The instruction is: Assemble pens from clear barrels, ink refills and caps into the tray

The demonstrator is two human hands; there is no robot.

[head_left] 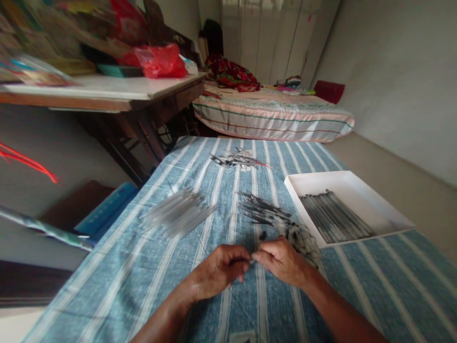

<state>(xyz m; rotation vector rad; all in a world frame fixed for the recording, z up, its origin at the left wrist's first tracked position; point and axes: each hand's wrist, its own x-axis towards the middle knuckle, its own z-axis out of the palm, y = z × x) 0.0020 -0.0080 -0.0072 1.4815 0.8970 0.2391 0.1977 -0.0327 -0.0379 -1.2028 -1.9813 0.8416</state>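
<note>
Over the near middle of the striped cloth, my left hand (219,270) and my right hand (280,261) meet fingertip to fingertip. Both are closed in a pinch around something small and greyish, too small to make out. Just beyond them lies a loose pile of thin black pieces (266,209). A heap of pale, crumpled small pieces (305,243) sits beside my right hand, partly hidden by it. To the left is a bundle of clear, greyish tubes (178,213), blurred. On the right, a white box (378,202) holds a row of dark-tipped tubes (335,216).
Farther back on the blue striped tablecloth (200,162) lie more thin dark pieces (237,159) with a red one. A side table (107,88) with a red plastic bag (162,61) stands at left. Behind is a bed (271,112).
</note>
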